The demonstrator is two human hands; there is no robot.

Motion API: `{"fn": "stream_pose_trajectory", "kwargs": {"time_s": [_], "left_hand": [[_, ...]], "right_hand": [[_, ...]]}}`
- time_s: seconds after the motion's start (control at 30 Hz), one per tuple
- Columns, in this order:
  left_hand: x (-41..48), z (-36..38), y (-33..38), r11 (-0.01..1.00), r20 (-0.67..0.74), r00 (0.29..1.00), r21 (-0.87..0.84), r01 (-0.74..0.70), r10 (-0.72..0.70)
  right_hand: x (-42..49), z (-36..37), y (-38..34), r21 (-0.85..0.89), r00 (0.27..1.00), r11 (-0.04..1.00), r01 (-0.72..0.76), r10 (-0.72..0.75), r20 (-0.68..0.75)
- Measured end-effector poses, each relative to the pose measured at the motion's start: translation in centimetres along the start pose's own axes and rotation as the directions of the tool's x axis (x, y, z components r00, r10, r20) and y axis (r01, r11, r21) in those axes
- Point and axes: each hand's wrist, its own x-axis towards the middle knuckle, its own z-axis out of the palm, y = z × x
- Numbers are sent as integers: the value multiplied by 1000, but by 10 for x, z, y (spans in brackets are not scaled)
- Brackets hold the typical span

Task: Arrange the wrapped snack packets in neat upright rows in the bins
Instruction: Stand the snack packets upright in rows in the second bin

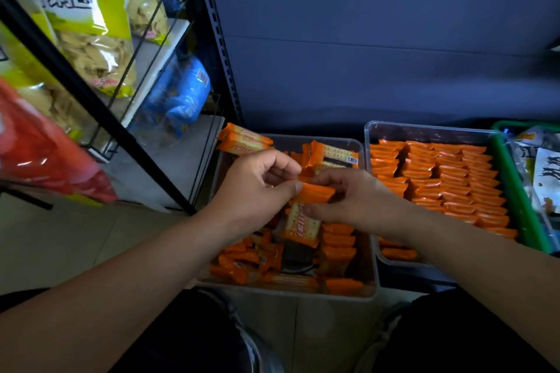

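A clear plastic bin (368, 254) on the floor in front of me holds a loose jumble of orange wrapped cracker packets, with a short upright row along its right side (338, 241). Above it my left hand (257, 188) and my right hand (357, 197) both pinch a small bundle of orange packets (315, 194); one packet (303, 225) hangs down from it. To the right, a second clear bin (371, 136) is filled with neat upright rows of orange packets (448, 179). Two packets (242, 139) lie on the left bin's far left corner.
A black wire rack (91, 94) with large yellow, red and blue snack bags stands on the left. A green basket (515, 194) with white packets sits at the far right. A dark blue panel rises behind the bins. My knees and shoes are at the bottom.
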Motion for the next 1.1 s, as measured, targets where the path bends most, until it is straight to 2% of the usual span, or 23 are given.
{"fn": "stream_pose_trajectory", "kwargs": {"time_s": [0.07,0.17,0.23,0.27,0.33,0.4,0.47,0.57,0.7,0.77,0.87,0.93,1.07,1.1], "left_hand": [[0,-11,-14,985,86,996,174,16,-31],[-6,-27,-39,893,227,963,449,30,-146],[-10,-33,-51,848,297,933,530,16,-203],[-12,-35,-54,839,316,923,544,13,-218],[-13,-38,-56,831,348,908,556,0,-232],[-14,-38,-56,831,386,889,557,-12,-246],[-16,-32,-56,834,424,874,550,-41,-237],[-22,-17,-57,843,514,834,525,-119,-202],[-26,6,-62,813,673,681,547,-198,-288],[-26,16,-65,776,685,615,604,-181,-390],[-22,25,-61,736,671,553,662,-144,-495],[-22,26,-60,732,663,540,671,-120,-519],[-27,31,-64,689,633,583,706,-164,-510],[-28,34,-62,675,626,569,720,-159,-533]], "right_hand": [[4,9,10,-137,1000,990,14,-14,3],[12,27,28,-327,995,942,78,-51,91],[17,38,40,-401,987,908,119,-65,146],[21,43,46,-474,985,868,151,-90,148],[30,51,60,-697,978,688,205,-175,115],[35,59,68,-826,972,535,177,-228,60],[37,64,69,-863,966,484,142,-257,15],[36,60,69,-897,973,422,133,-226,38],[32,57,64,-930,981,351,106,-189,41],[32,55,61,-931,980,347,112,-195,45],[30,49,60,-916,985,384,118,-165,57],[28,48,61,-904,985,408,128,-160,67],[24,45,56,-870,986,477,128,-152,62],[22,43,53,-860,986,494,128,-159,55]]}}
